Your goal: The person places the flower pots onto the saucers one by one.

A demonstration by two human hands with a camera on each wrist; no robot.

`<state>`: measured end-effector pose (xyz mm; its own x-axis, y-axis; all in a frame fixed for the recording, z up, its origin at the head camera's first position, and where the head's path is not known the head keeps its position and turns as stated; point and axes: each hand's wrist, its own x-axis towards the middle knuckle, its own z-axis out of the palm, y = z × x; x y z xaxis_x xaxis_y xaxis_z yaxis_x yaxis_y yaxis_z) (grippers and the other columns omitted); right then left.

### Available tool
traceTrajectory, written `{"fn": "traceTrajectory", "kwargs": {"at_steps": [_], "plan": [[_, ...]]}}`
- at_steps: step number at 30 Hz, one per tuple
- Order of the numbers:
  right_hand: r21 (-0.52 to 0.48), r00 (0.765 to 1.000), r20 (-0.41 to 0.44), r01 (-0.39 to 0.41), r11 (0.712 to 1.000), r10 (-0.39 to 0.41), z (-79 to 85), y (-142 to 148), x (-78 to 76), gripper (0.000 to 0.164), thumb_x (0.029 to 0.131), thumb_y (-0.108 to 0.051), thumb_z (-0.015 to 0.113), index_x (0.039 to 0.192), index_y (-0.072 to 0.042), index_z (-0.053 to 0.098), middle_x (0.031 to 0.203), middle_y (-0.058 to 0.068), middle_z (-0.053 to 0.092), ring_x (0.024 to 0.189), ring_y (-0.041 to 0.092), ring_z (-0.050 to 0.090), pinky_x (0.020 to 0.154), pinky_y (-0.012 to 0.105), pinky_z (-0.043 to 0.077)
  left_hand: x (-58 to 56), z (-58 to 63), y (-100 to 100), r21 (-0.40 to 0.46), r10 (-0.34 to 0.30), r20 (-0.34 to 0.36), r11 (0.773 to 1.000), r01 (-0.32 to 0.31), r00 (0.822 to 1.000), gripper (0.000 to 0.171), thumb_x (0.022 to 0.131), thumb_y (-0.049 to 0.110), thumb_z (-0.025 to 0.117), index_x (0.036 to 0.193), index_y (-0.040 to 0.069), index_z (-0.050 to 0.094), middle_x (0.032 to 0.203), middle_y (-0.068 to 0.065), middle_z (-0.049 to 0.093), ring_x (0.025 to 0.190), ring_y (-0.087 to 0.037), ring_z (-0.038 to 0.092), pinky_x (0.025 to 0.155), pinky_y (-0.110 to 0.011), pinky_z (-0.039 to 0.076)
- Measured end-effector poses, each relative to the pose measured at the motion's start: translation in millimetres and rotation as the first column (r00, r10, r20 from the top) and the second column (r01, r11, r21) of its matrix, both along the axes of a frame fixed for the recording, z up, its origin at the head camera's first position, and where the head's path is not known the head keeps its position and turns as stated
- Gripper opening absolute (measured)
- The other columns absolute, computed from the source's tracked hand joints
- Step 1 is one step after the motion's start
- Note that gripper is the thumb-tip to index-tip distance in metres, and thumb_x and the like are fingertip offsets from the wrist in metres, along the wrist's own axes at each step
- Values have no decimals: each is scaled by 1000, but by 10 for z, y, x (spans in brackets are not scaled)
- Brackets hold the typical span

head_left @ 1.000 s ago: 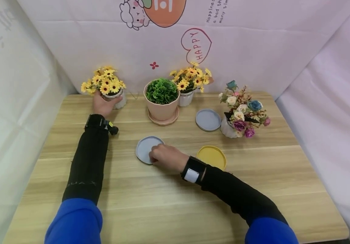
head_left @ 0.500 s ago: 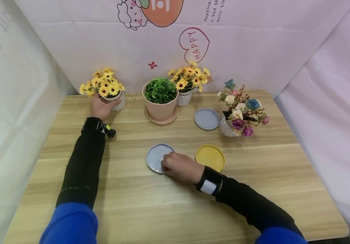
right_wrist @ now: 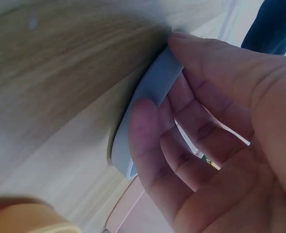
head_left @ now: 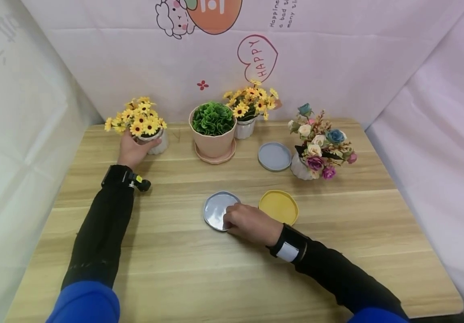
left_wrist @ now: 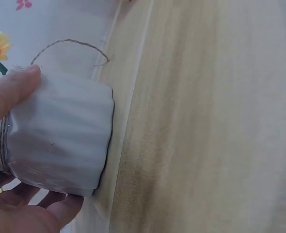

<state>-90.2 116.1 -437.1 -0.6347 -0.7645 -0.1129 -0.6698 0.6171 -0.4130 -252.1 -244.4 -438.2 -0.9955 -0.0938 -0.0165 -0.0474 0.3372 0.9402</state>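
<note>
My left hand (head_left: 132,150) grips a white flowerpot (head_left: 159,144) of yellow daisy-like flowers (head_left: 141,119) at the table's back left. In the left wrist view, thumb and fingers reach around this pot (left_wrist: 60,131), which has twine tied about its rim; its base is at the tabletop. Near the middle, my right hand (head_left: 252,223) pinches the near-right edge of a blue-grey saucer (head_left: 215,210). The right wrist view has the thumb and fingers on the rim of that saucer (right_wrist: 155,80), low over the wood. A yellow saucer (head_left: 278,207) lies just right of it.
A pink pot (head_left: 213,144) with a green plant stands on a pink saucer at the back. Behind it is another yellow-flowered pot (head_left: 245,129). A second blue-grey saucer (head_left: 274,156) lies beside a white pot (head_left: 301,168) of mixed roses. White cloth (head_left: 317,63) hangs behind the table.
My right hand has slid the blue-grey saucer rightward and nearer to me, towards the yellow saucer. The left hand and its flowerpot have shifted slightly nearer to me.
</note>
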Motion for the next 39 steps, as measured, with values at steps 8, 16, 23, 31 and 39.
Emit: {"fn": "traceTrajectory", "kwargs": {"at_steps": [8, 16, 23, 31, 39], "plan": [[-25, 1000, 6, 10, 1000, -9, -6, 81, 21, 9, 93, -9, 80, 87, -15, 77, 85, -4, 68, 80, 5, 59, 69, 17, 53, 64, -141, -95, -94, -20, 27, 995, 23, 999, 102, 88, 36, 87, 168, 19, 25, 172, -11, 35, 160, -29, 33, 133, -45, 29], [-36, 1000, 7, 6, 999, -5, -34, 114, 33, 8, 93, -9, 81, 87, -14, 77, 85, -4, 67, 80, 5, 59, 69, 18, 54, 236, -151, -70, -119, -50, 34, 991, 54, 998, 104, 87, 39, 88, 168, 19, 26, 172, -10, 36, 160, -28, 33, 134, -46, 25], [-52, 1000, 1, 2, 999, -1, -10, 116, 34, 9, 93, -7, 80, 86, -13, 75, 84, -3, 66, 80, 7, 58, 69, 18, 53, 407, -155, -57, -98, -77, 26, 992, 79, 997, 100, 88, 28, 88, 167, 19, 27, 171, -9, 37, 160, -27, 33, 134, -47, 25], [-64, 999, 41, -9, 998, 12, -20, 141, 27, 9, 92, -7, 81, 87, -12, 75, 85, -1, 67, 81, 7, 57, 70, 18, 53, 631, -168, -47, -89, -111, 3, 990, 111, 994, 96, 86, 28, 90, 165, 23, 34, 167, -6, 43, 157, -26, 38, 133, -48, 28], [-38, 999, 21, 47, 998, -46, -3, 195, 31, 21, 85, -17, 89, 101, -15, 76, 99, -3, 69, 90, 8, 60, 75, 21, 57, 851, -147, -18, -82, -136, 29, 987, 138, 990, 98, 84, 32, 91, 164, 26, 35, 167, -3, 44, 157, -25, 39, 133, -49, 27]]}}
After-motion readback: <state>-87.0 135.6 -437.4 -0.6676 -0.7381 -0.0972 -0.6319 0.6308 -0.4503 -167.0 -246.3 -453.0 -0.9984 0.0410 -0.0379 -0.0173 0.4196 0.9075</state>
